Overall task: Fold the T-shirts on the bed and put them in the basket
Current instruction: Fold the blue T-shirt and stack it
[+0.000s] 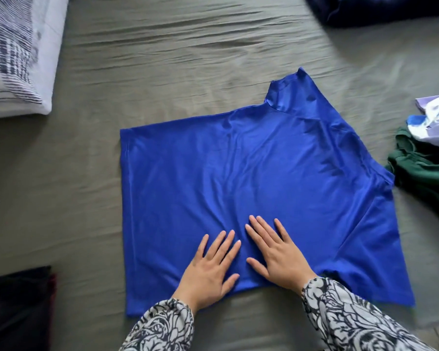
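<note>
A blue T-shirt (251, 178) lay spread on the grey-green bed sheet (162, 59), filling the middle of the view. Its straight hem ran down the 9 o'clock side, and a sleeve stuck out toward 1 o'clock. Another sleeve spread toward 4 o'clock.

Both hands lay flat on the shirt near its 6 o'clock edge. The left hand (211, 269) had its fingers straight and slightly fanned, palm down on the cloth, with the thumb out to the side. The right hand (274, 252) sat just beside it in the same way, fingers straight and spread, pointing toward 11 o'clock. Neither hand curled round or pinched the fabric; they only pressed on it. The fingertips of the two hands were near each other but apart. Black-and-white patterned sleeves (352, 317) covered both wrists.

At 3 o'clock a crumpled green garment (423, 173) lay just beside the shirt's sleeve, with a white and blue printed cloth (436, 120) on top of it. A dark blue item (378, 11) sat at 1 o'clock. A white pillow with dark stripes (15, 54) lay at 10 o'clock. A dark folded cloth (15, 307) sat at 8 o'clock.
</note>
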